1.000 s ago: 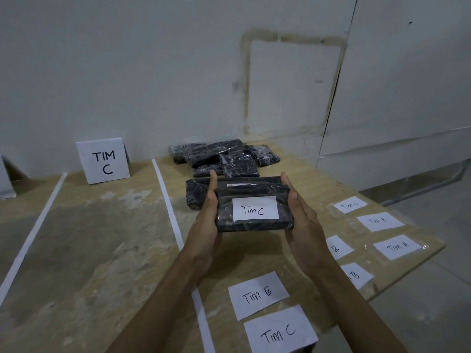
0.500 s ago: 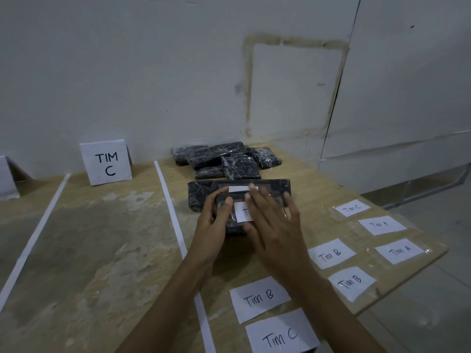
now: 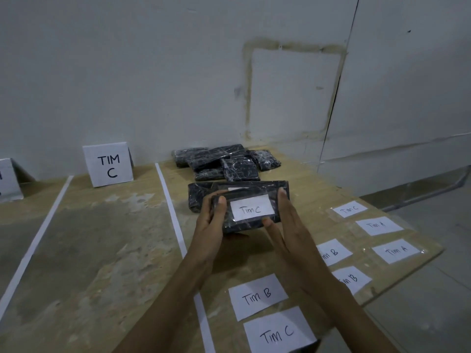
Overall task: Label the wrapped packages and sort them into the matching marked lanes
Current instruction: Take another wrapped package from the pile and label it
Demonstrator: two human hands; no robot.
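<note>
We hold labelled package (image 3: 244,225): left hand (image 3: 211,220) curled round one end, right hand (image 3: 288,233) pressing flat-fingered on other. Labelling seems done; next, carry left to lane of TIM C sign (image 3: 108,165).

1. The table (image 3: 102,250) is a rough wooden board with pale, worn patches.
2. Two white strips, a left strip (image 3: 38,240) and a right strip (image 3: 173,215), run from front to back on it.
3. Between the strips, at the back, stands a white sign (image 3: 108,165) reading "TIM C". A second sign (image 3: 7,182) is cut by the left edge.
4. Right of the right strip, at the back, lies a pile of black wrapped packages (image 3: 224,161). One long package (image 3: 201,192) lies just in front of it.
5. Paper labels lie flat near the front: a "Tim B" label (image 3: 257,296) and a "Tim C" label (image 3: 279,332).
6. More small labels (image 3: 378,225) lie along the right edge, reading Tim A, B and C.
</note>
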